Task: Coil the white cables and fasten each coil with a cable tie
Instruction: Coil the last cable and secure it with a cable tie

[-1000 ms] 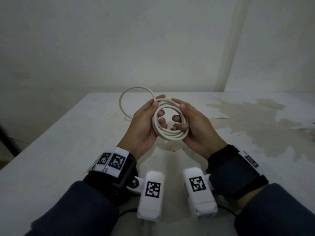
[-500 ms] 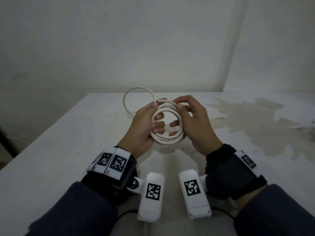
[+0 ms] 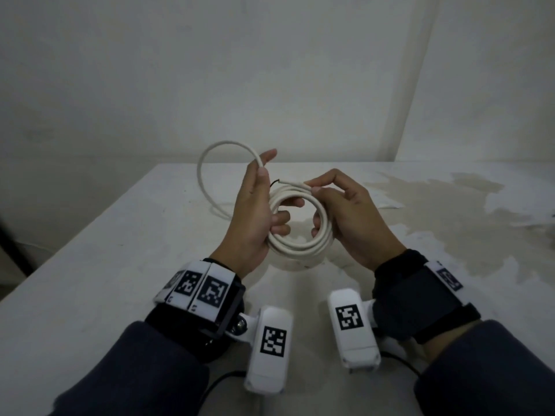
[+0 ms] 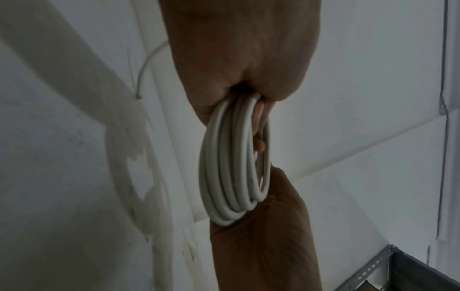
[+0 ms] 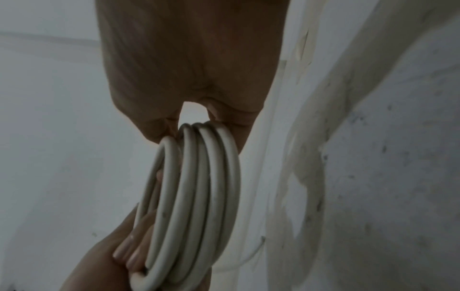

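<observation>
A white cable coil (image 3: 300,247) of several turns hangs above the table between both hands. My left hand (image 3: 255,217) grips its left side, fingers curled through the ring, and its thumb and forefinger hold a loose loop (image 3: 210,163) that arcs up to the left. My right hand (image 3: 345,217) holds the coil's right side and pinches the cable's free end (image 3: 295,184) near its dark tip. In the left wrist view the coil (image 4: 234,167) runs edge-on from my palm to the other hand. The right wrist view shows the same coil (image 5: 196,196). No cable tie is in view.
The white table (image 3: 120,265) has a tan stained, peeling patch (image 3: 444,217) at the right. Its left edge drops off near a dark object (image 3: 15,250). White walls stand close behind. A grey metal shelf corner (image 4: 410,271) shows in the left wrist view.
The left hand has lifted, raising the loose loop. The right hand has pinched the cable's free end and drawn it to the right across the coil's top.
</observation>
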`<state>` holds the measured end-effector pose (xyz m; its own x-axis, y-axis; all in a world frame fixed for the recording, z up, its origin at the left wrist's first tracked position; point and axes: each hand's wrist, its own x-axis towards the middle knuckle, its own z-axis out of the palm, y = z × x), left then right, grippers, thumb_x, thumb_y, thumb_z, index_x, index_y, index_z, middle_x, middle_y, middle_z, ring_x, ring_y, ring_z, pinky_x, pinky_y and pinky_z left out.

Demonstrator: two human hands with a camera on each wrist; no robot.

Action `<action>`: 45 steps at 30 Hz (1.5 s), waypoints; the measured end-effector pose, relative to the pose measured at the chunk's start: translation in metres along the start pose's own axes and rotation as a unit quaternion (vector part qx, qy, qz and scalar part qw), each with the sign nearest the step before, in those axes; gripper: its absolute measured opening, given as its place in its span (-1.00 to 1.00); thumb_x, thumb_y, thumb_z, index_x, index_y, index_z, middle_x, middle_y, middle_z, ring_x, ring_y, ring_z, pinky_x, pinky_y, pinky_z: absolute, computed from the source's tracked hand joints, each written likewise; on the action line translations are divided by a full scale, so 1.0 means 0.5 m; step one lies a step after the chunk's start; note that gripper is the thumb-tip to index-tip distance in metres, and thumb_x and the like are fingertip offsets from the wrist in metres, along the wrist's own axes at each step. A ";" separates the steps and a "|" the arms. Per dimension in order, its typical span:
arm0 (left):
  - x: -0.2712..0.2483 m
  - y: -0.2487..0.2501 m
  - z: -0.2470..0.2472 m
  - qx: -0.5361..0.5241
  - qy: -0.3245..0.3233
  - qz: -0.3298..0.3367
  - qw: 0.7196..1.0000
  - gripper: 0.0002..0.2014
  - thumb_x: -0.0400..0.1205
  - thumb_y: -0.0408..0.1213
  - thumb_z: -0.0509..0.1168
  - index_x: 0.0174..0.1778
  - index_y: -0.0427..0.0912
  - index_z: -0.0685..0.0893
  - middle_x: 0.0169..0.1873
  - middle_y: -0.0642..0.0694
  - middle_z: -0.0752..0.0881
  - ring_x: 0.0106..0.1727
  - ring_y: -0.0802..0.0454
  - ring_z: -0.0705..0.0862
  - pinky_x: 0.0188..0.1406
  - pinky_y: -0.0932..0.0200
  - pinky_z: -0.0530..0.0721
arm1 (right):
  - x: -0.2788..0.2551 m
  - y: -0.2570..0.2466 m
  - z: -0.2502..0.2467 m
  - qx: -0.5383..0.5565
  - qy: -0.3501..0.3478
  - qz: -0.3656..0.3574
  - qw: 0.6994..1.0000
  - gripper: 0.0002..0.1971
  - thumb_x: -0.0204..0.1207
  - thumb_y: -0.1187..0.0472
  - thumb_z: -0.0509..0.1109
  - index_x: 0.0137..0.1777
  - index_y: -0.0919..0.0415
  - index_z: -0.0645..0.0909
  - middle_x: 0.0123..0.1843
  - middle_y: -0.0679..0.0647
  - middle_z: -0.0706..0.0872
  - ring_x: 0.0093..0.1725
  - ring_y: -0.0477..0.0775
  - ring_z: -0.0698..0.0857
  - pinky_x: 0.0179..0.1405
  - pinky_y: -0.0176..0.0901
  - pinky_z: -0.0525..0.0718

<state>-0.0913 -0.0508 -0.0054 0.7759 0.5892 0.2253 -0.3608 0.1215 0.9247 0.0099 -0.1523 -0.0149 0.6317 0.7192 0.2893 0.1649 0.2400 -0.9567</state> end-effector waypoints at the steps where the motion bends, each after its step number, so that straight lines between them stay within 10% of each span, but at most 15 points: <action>1: -0.001 -0.001 0.001 0.011 0.002 0.006 1.000 -0.67 0.81 -0.06 -0.14 0.39 0.16 0.42 -0.33 -0.26 0.60 -0.69 0.23 0.41 -0.68 0.38 0.24 | 0.000 0.001 -0.001 0.006 -0.001 0.007 1.000 -0.83 0.64 0.35 0.25 -0.14 0.19 0.61 -0.52 0.02 0.59 -0.55 0.04 0.51 -0.41 -0.03 0.51; 17: 0.009 -0.023 -0.001 0.116 0.007 -0.037 0.993 -0.75 0.76 -0.25 0.14 -0.06 -0.20 0.70 -0.33 -0.06 0.61 -0.62 0.14 0.40 -0.71 0.36 0.33 | 0.000 0.013 0.014 0.011 0.027 0.023 0.999 -0.86 0.67 0.17 0.28 0.00 0.20 0.64 -0.14 0.14 0.70 -0.50 -0.08 0.51 -0.53 -0.25 0.55; 23: 0.008 -0.023 -0.011 0.176 -0.023 -0.059 0.982 -0.74 0.75 -0.22 0.18 -0.04 -0.33 0.68 -0.43 -0.06 0.46 -0.64 0.18 0.35 -0.69 0.35 0.32 | 0.001 0.000 0.007 -0.055 -0.087 0.053 0.993 -0.59 0.62 0.05 0.36 0.42 -0.30 0.43 -0.15 0.17 0.65 -0.39 -0.08 0.57 -0.44 -0.24 0.55; 30: 0.014 -0.027 -0.010 0.142 0.001 -0.068 0.988 -0.79 0.69 -0.25 0.29 -0.18 -0.28 0.71 -0.46 -0.10 0.46 -0.65 0.16 0.36 -0.72 0.37 0.30 | 0.003 0.013 0.002 0.090 -0.038 0.074 0.992 -0.86 0.67 0.15 0.27 -0.05 0.07 0.65 -0.11 0.15 0.72 -0.34 0.05 0.61 -0.49 -0.21 0.54; 45: 0.014 -0.026 -0.017 0.165 0.012 -0.015 0.986 -0.83 0.56 -0.28 0.44 0.01 -0.25 0.81 -0.31 -0.10 0.73 -0.55 0.17 0.51 -0.59 0.35 0.45 | 0.012 0.034 0.006 0.186 0.030 0.077 0.979 -0.82 0.72 0.21 0.16 0.01 0.10 0.61 -0.36 0.07 0.73 -0.41 -0.04 0.67 -0.50 -0.29 0.58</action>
<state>-0.0857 -0.0416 -0.0184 0.7696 0.6087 0.1930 -0.1464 -0.1260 0.9812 0.0141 -0.1417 -0.0291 0.6719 0.7290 0.1305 -0.2154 0.3610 -0.9073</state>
